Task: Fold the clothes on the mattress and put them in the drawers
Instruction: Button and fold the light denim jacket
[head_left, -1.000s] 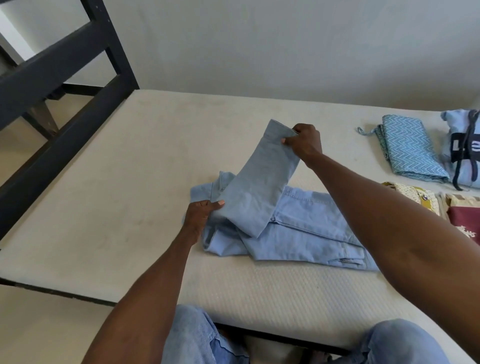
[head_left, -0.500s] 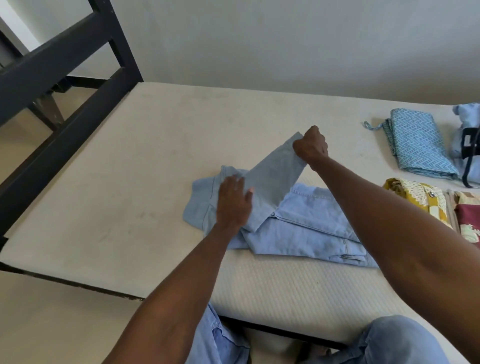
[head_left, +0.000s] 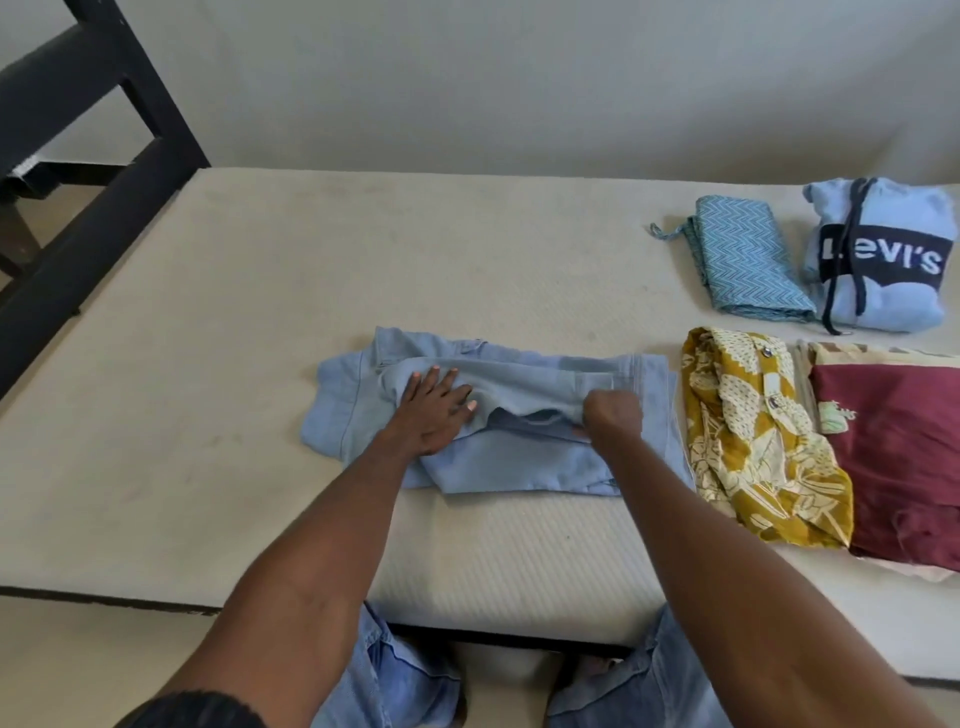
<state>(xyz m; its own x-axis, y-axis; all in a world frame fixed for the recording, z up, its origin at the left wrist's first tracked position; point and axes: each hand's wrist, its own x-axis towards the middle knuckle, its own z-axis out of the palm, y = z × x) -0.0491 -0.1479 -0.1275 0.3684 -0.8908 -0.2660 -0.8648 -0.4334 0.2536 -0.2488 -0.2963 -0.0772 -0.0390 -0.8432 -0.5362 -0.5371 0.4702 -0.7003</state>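
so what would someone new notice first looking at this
Probably the two bare arms reaching to the light blue denim garment in the middle of the mattress: the left hand presses flat on it while the right hand pinches a fold. Next, the folded clothes at the right, especially the blue Levi's hoodie by the wall and the mustard patterned shirt nearer.

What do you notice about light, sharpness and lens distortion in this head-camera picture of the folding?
Head view: soft, even light with no glare; only faint shadows under the left hand and right hand on the light blue garment. The hoodie lettering reads clearly, while the near forearms look slightly soft. The wide lens bows the mattress edges and the black bed frame.
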